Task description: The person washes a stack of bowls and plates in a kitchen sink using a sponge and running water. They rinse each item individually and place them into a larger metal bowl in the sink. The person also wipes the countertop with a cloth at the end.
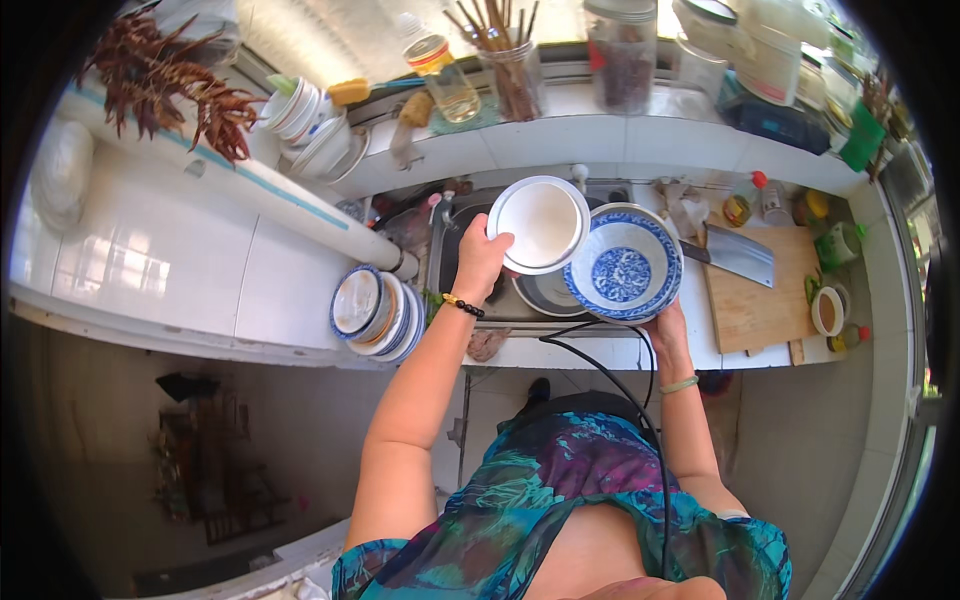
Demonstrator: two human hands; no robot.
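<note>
My left hand (480, 257) grips the rim of a white bowl (551, 225), its thumb over the edge. A second rim shows around this bowl, so it may be nested in another. To the right, my right hand (666, 324) holds a blue-and-white patterned bowl (621, 274) from its lower right edge; the fingers are mostly hidden under it. The two bowls are side by side over a steel sink (457, 255), their rims overlapping in view. Below them a round metal basin (536, 292) shows partly in the sink.
Left of the sink stands a stack of plates and bowls (360, 304). On the right, a cleaver (739, 253) lies on a wooden cutting board (761, 307) among bottles. A ledge behind holds an oil bottle (450, 86) and jars. A black cable (600, 364) hangs before me.
</note>
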